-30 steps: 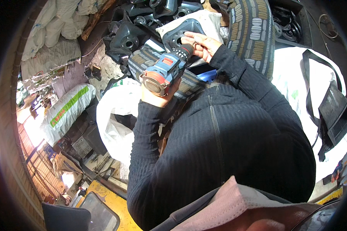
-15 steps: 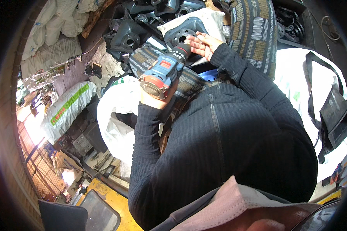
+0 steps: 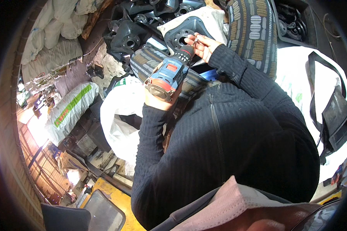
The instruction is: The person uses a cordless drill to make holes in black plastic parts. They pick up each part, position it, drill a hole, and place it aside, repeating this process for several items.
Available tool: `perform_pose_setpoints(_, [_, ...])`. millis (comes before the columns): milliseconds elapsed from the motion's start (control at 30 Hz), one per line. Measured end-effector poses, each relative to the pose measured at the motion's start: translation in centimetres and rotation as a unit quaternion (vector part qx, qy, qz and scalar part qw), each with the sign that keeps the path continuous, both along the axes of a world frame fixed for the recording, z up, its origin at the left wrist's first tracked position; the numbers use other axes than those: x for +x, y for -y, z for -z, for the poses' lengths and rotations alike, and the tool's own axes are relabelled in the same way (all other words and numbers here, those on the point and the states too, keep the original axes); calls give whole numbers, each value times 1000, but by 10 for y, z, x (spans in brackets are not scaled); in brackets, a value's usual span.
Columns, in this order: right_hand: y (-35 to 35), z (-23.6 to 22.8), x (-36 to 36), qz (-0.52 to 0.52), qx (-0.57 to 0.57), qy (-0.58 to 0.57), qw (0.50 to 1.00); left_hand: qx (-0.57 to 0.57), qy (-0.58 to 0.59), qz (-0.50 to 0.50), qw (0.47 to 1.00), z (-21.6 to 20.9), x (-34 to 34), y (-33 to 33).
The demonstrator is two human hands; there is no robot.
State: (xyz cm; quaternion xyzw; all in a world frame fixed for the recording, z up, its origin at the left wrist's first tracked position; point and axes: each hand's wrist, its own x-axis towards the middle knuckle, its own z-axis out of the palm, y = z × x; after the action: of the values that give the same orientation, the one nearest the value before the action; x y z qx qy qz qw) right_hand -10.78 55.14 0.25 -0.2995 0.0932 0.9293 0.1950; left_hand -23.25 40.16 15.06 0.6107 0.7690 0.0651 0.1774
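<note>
My left hand (image 3: 156,101) is wrapped round the grip of a blue and red cordless drill (image 3: 166,74), whose black chuck points forward and to the right. Just beyond the chuck, my right hand (image 3: 207,47) has its thumb and fingertips drawn together, palm partly up. A small silvery piece (image 3: 196,39) shows between those fingertips, too small to name. Behind both hands lies a dark metal flanged part (image 3: 191,25) with a round holed hub, resting on a pale sack (image 3: 216,21). The drill's grip is mostly hidden.
More dark metal flanged parts (image 3: 129,40) are heaped at the far left. Striped cushions (image 3: 254,34) lie around the work. A black crate (image 3: 291,40) of metal parts stands far right. White sacks (image 3: 123,102) flank me, and yellow framework (image 3: 113,196) is at lower left.
The drill has shifted slightly to the right and nearer to me, its chuck still close to my right fingertips. My right fingers have curled a little, and the small silvery piece shows more clearly.
</note>
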Motion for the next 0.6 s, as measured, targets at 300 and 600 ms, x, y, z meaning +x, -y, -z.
perform_pose_setpoints(300, [3, 2, 0, -36, 69, 25, 997, -26, -4, -9, 1000, -9, 4, -3])
perform_pose_setpoints(600, [0, 4, 2, -104, 104, 73, 986, -61, -21, 103, 993, -11, 0, -11])
